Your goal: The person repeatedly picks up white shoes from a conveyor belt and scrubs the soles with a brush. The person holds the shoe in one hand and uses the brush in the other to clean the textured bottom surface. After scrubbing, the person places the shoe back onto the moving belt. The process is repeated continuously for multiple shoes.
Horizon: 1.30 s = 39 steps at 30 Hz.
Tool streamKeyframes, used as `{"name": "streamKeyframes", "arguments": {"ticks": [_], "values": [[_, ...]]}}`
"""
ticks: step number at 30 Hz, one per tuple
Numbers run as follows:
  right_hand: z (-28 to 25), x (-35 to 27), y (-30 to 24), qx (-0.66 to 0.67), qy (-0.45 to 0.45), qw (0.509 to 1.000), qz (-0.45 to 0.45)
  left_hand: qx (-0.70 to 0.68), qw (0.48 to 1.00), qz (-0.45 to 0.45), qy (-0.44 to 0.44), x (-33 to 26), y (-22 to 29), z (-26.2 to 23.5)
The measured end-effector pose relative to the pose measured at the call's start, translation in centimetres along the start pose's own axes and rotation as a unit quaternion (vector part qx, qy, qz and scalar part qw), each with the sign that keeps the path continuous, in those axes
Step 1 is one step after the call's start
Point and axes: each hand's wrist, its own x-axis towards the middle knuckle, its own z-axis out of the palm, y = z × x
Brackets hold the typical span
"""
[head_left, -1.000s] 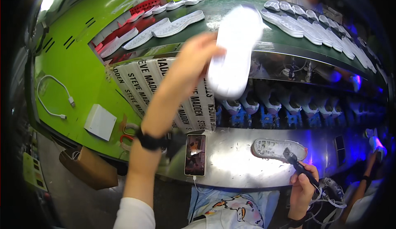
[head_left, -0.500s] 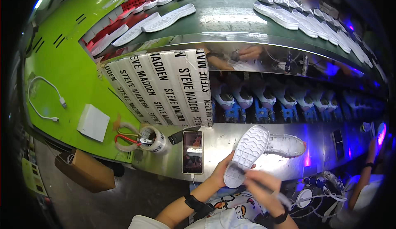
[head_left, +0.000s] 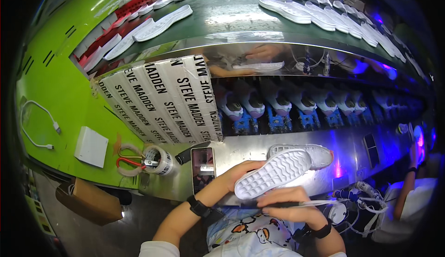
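Observation:
My left hand [head_left: 237, 175] grips a white shoe sole [head_left: 274, 173] by its near left end, with the grooved tread turned up toward me. Fingers of my right hand [head_left: 291, 203] close on a slim tool with a dark end and a pale handle [head_left: 320, 202], just below the sole. What kind of tool it is, I cannot make out. Behind the held sole, a second whitish sole-shaped piece [head_left: 325, 155] lies on the metal bench [head_left: 241, 151], partly covered by it. A phone [head_left: 202, 166] lies beside my left forearm.
A printed cardboard box [head_left: 157, 101] stands at the left; scissors [head_left: 132, 161] and tape rolls [head_left: 163, 160] sit before it. Shoes [head_left: 280, 100] on blue supports fill the lower shelf. White soles [head_left: 162, 24] line the green belt [head_left: 227, 13]. Another person's arm [head_left: 408, 190] is at right.
The held sole has tilted from steep to more level, and my view has shifted right. My right hand has drawn the tool off the tread to below the sole.

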Motion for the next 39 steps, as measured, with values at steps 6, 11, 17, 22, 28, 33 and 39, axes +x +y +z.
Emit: {"name": "streamKeyframes", "arguments": {"ticks": [6,11,17,22,28,33,39], "values": [[-1.8,-0.7,-0.3,-0.127,-0.098,0.987,-0.030,0.226,0.954,-0.194,0.037,2.2,0.5,1.0],[-3.1,-0.7,-0.4,-0.165,-0.072,0.980,-0.079,0.169,0.938,-0.281,0.113,1.7,2.2,1.2],[-3.0,-0.9,-1.5,0.117,0.206,0.959,0.157,-0.289,0.939,0.100,-0.157,1.8,-4.1,-2.3],[-0.7,2.0,0.1,-0.020,0.306,0.950,0.068,-0.254,0.932,0.218,-0.140,1.6,-6.4,-1.3],[2.9,0.7,0.2,-0.039,0.146,0.988,-0.009,-0.305,0.926,0.217,-0.052,1.9,-4.9,0.2],[2.8,1.1,0.3,-0.072,0.166,0.983,-0.040,-0.267,0.931,0.247,0.014,2.1,-4.2,1.9],[2.4,1.1,0.6,0.173,0.186,0.959,0.127,-0.178,0.955,0.231,-0.051,1.7,-3.3,0.1]]}}
